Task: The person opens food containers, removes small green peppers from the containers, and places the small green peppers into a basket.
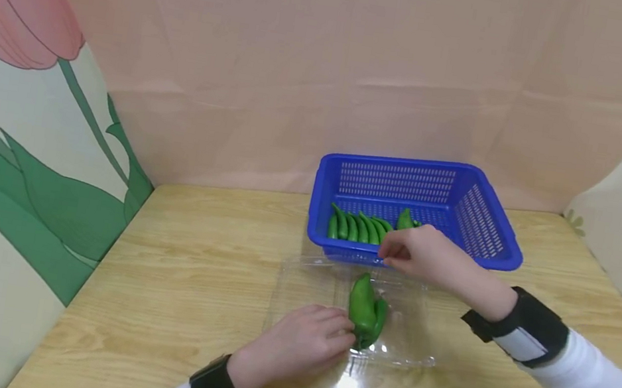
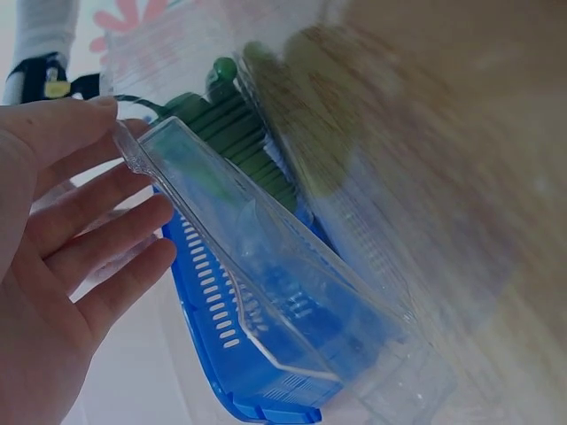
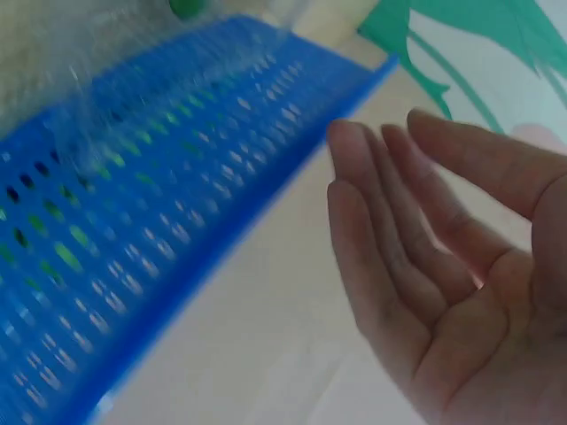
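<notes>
A clear plastic clamshell box lies on the wooden table with two green peppers inside. My left hand rests at its near edge beside the peppers. In the left wrist view that left hand has straight fingers and its thumb tip touches the rim of the clear box. My right hand hovers over the box's far edge, in front of the blue basket. In the right wrist view the right hand is relaxed and holds nothing.
Several green peppers lie in a row inside the blue basket, which stands at the back of the table. Patterned cloth screens close in the left, back and right sides. Bare wood lies to the left of the box.
</notes>
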A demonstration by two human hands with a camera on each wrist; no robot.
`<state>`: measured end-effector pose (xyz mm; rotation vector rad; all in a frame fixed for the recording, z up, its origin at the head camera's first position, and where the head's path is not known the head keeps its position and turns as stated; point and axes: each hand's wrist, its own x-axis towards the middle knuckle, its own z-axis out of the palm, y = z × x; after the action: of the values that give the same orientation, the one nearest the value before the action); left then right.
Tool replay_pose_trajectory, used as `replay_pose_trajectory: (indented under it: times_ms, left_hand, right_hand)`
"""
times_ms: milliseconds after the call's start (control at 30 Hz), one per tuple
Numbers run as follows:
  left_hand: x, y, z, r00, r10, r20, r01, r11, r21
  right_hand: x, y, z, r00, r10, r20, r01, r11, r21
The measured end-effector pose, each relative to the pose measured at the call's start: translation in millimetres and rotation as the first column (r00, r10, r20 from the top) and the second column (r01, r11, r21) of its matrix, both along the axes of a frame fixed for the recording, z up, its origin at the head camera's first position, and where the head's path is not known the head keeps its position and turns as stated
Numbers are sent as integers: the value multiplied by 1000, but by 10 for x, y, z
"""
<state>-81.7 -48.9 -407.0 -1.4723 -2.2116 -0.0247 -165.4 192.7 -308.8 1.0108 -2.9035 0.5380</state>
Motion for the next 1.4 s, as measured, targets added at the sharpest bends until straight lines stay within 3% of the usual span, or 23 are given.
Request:
replay_pose_trajectory:
  times_ms: [133,233,433,633,1167,1400]
  left_hand:
    - [2,-3,-9,1000,-1,0,1,1000,2]
    - [3,-7,-12,1000,0,-14,0,1000,0]
    - [-5,-9,-9,1000,3,4,-3,1000,1]
    - [-1,-13,8,1000,6,-5,-6,1000,-7]
    - [0,-3,-1,1000,-8,-11,8,1000,-3]
    - [0,4,4,1000,-4,0,4,1000,-6]
  right_hand:
    - [39,-20,-148,987,153,-59,-152,988,12]
    - [53,-23,-250,954,270,-127,-267,963,43]
    - [90,-13,-386,908,393,-143,-383,919,95]
    - [107,-18,-481,890,432,-144,-411,899,153]
    - [87,20,-782,895,423,-141,-402,902,158]
    - [98,38,-822,882,435,-182,-411,898,154]
